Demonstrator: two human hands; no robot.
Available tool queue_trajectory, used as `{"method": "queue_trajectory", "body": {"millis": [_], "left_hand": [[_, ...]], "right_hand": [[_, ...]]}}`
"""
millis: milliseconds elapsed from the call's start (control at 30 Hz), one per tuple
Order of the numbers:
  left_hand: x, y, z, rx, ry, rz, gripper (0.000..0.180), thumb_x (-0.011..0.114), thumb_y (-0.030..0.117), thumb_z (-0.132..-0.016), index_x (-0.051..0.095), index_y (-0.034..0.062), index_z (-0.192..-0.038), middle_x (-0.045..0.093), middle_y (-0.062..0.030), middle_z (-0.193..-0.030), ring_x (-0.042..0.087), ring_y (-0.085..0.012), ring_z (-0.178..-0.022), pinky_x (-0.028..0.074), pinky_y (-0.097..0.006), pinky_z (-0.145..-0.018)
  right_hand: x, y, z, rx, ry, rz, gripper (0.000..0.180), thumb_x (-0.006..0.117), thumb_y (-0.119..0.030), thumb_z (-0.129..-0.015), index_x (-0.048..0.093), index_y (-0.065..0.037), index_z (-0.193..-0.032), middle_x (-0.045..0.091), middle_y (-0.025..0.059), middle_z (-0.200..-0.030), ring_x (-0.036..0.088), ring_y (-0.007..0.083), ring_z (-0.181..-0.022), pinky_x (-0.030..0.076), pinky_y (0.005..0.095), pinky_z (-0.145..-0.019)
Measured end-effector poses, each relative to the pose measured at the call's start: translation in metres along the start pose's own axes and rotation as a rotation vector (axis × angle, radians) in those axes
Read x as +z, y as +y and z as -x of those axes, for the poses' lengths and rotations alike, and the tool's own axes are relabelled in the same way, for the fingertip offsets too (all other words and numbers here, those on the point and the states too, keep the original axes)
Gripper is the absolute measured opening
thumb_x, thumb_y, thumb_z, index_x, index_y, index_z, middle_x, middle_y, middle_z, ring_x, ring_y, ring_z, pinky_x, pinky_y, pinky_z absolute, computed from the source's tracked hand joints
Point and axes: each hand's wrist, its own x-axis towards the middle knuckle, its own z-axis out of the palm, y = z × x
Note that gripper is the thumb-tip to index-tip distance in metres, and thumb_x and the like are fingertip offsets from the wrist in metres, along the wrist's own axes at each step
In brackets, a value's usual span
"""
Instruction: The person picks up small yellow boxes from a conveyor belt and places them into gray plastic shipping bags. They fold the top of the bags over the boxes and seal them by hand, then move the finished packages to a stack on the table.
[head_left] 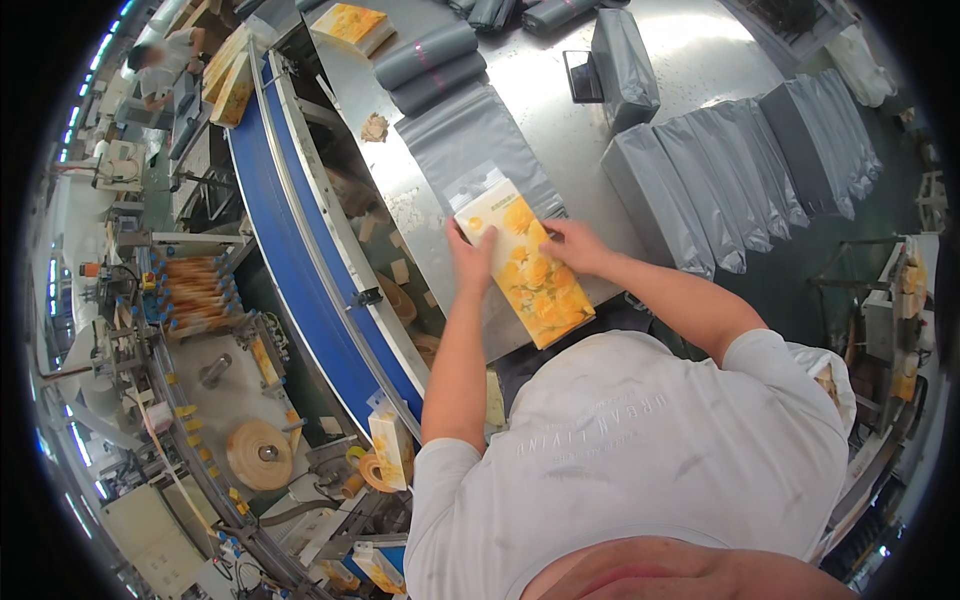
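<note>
A long pack printed with yellow flowers (535, 270), clear plastic film at its far end, is held slantwise over the near edge of the metal table. My left hand (472, 255) grips its left side, thumb on top. On the opposite side my right hand (575, 247) is closed on the pack's edge, its fingertips partly hidden. Just beyond, a flat grey plastic bag (470, 140) lies unrolled on the table, and the pack's far end overlaps it. This bag leads from grey rolls of bags (430, 65) behind it.
Filled grey bags (690, 185) stand in a row along the table's right side. A phone (583, 77) lies beside another upright grey bag (625, 70). To the left runs a blue conveyor belt (290, 230) with a metal rail. Another flowered pack (352, 27) rests at the far left corner.
</note>
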Motion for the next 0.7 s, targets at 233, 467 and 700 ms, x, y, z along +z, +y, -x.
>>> {"method": "queue_trajectory", "body": {"millis": [233, 467, 700], "left_hand": [[-0.018, 0.02, -0.038, -0.135, -0.045, 0.054, 0.095, 0.079, -0.007, -0.078, 0.033, 0.0026, -0.161, 0.06, -0.0078, -0.118, 0.061, -0.0185, -0.106, 0.051, -0.035, -0.097], [0.024, 0.063, -0.03, 0.365, -0.344, -1.084, 0.062, 0.078, 0.03, -0.086, 0.065, 0.0119, -0.145, 0.046, -0.0235, -0.147, 0.044, -0.0429, -0.134, 0.038, -0.051, -0.116], [0.026, 0.003, -0.021, 0.224, 0.187, -0.438, 0.073, 0.083, 0.04, -0.086, 0.061, 0.0066, -0.147, 0.024, -0.0263, -0.17, 0.026, -0.0482, -0.152, 0.024, -0.056, -0.125]], "right_hand": [[-0.03, 0.022, -0.077, -0.19, -0.05, 0.843, 0.061, 0.059, -0.009, -0.091, 0.056, -0.012, -0.151, 0.042, 0.0013, -0.166, 0.033, 0.0394, -0.153, 0.035, 0.0525, -0.121], [-0.04, 0.0, -0.078, -0.226, 0.009, 0.634, 0.078, 0.059, -0.005, -0.086, 0.042, -0.014, -0.161, 0.032, 0.0004, -0.171, 0.029, 0.0409, -0.154, 0.03, 0.0531, -0.123], [-0.036, -0.008, -0.032, -0.358, -0.044, 0.653, 0.084, 0.06, -0.001, -0.083, 0.039, -0.014, -0.163, 0.034, 0.0025, -0.17, 0.033, 0.0407, -0.152, 0.03, 0.0556, -0.123]]}}
